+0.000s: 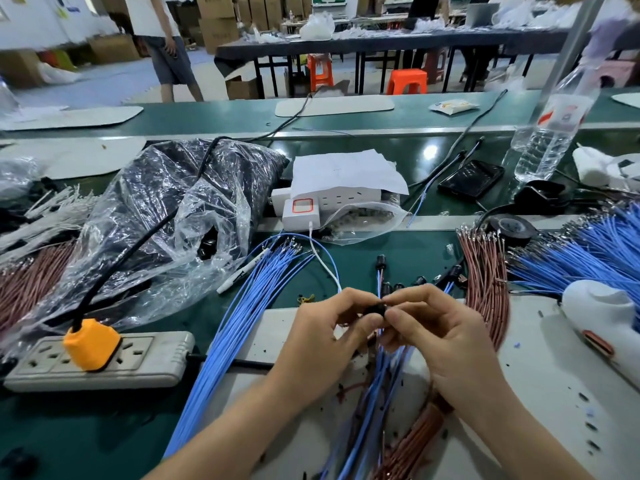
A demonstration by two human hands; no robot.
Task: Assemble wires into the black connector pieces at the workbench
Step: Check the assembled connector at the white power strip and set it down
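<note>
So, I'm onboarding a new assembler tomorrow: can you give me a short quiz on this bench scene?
1. True or false: the left hand and the right hand both pinch the black connector.
2. The plug in the grey power strip is: A orange, B green, C white?
3. Fill in: the wire bundle left of the hands is ____.
Key: 1 true; 2 A; 3 blue.
</note>
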